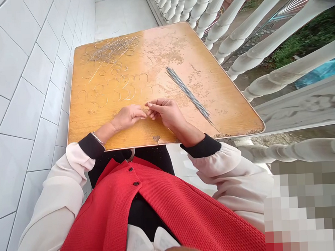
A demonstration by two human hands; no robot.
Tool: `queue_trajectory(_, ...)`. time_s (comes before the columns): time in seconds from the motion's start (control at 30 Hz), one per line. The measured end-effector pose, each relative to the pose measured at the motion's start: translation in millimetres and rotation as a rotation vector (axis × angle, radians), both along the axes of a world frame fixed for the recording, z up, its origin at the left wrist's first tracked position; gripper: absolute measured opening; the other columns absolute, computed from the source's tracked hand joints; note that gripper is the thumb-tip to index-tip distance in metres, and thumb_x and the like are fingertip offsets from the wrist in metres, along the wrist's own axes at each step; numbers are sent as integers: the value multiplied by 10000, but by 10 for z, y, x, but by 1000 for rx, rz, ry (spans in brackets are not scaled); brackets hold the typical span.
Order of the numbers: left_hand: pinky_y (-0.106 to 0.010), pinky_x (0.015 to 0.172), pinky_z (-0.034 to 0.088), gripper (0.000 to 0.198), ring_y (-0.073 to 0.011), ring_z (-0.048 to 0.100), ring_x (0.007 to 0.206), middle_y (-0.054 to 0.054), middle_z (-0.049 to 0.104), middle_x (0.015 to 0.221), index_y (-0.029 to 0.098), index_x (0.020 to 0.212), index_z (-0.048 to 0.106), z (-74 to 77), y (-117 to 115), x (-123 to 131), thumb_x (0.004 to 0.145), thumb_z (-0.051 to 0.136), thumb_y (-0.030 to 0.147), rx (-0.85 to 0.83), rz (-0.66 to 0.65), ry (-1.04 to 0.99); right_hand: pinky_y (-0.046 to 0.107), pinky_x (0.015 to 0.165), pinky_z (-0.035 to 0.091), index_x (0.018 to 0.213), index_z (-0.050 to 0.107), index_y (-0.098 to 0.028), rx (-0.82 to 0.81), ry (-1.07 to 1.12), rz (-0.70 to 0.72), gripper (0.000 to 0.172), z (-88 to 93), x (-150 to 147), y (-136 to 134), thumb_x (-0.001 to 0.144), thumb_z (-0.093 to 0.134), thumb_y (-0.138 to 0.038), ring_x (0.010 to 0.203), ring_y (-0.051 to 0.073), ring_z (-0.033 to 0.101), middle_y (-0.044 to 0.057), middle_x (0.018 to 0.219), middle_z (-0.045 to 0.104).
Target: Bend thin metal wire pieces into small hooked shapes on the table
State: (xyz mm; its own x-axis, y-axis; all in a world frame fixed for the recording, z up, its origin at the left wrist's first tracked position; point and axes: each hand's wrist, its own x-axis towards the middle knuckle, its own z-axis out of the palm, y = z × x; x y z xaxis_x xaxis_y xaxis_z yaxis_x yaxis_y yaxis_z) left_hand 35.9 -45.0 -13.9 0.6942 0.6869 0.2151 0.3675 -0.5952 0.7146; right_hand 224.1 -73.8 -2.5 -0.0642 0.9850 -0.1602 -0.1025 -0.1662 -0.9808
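Note:
My left hand (129,116) and my right hand (164,111) meet fingertip to fingertip near the front edge of a worn orange wooden board (216,97). Both hands are closed in a pinch; whatever thin thing sits between the fingers is too small to make out. A bundle of straight thin metal wires (188,95) lies diagonally just right of my right hand. Several wires bent into open rings (113,89) lie scattered beyond my left hand. A tangled heap of wire (111,48) rests at the board's far left corner.
The board rests on my lap. A white tiled wall (29,72) runs along the left. White balusters (249,29) of a railing stand close on the right, with greenery beyond. White floor tiles (121,14) lie past the board's far edge.

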Motion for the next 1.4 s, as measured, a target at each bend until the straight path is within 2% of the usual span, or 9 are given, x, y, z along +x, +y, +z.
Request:
queue_trajectory(0.1,-295,824,493,101,-151,660,831,-37,749,883,191,893,791,-29,25,-42,846,707,164,-55,87,-56,182,490,514,727,693,-174,-4,-12,-48,192,1,-10,11,793,848,-267,497,88,615,13,611,708)
queue_trajectory(0.2,-241,758,491,69,-114,645,794,-27,742,882,167,901,769,-24,47,-88,858,728,203,-199,259,-181,183,502,537,748,683,-173,-6,-25,-73,198,-4,-13,26,803,855,-254,518,98,647,22,630,718)
queue_trajectory(0.3,-189,673,474,138,-80,634,737,-29,727,842,151,917,730,43,92,-122,953,647,256,-404,466,-315,192,509,554,770,683,-174,-10,-56,-67,200,-7,-19,36,816,857,-262,520,105,657,22,642,720)
queue_trajectory(0.37,-173,647,472,166,-64,633,701,-32,732,855,153,959,710,118,124,-119,987,622,290,-528,530,-364,197,513,557,775,685,-174,-13,-74,-48,205,-6,-29,35,821,858,-273,519,106,657,26,650,723)
queue_trajectory(0.47,-174,658,489,142,-56,648,684,-27,740,870,157,997,694,233,151,-47,976,664,294,-602,532,-373,206,535,563,765,684,-176,-13,-83,-9,226,-1,-48,22,808,874,-290,527,107,659,35,669,732)
queue_trajectory(0.6,-183,668,491,57,-54,656,674,-6,740,818,138,998,692,308,153,141,948,670,157,-581,524,-367,210,527,536,732,684,-179,4,-111,32,245,7,-63,2,825,861,-320,526,102,639,43,674,733)
queue_trajectory(0.8,-205,630,481,198,-42,586,545,34,655,615,120,777,629,273,134,301,923,597,-9,-580,540,-338,218,455,431,688,673,-187,116,-283,-18,232,-49,-76,30,879,761,-285,451,94,536,17,592,685)
queue_trajectory(1.03,-200,591,470,267,-24,516,464,64,583,539,125,715,598,276,72,331,918,568,-45,-644,533,-321,273,612,491,754,672,-195,334,-626,-152,159,-191,-81,97,896,616,-147,529,142,605,-13,598,669)
queue_trajectory(1.4,-162,622,489,157,-24,583,539,40,655,634,122,830,652,211,147,236,938,601,20,-689,496,-441,211,541,487,774,696,-166,203,-338,-88,137,-147,-48,95,911,690,-168,525,99,605,9,643,693)
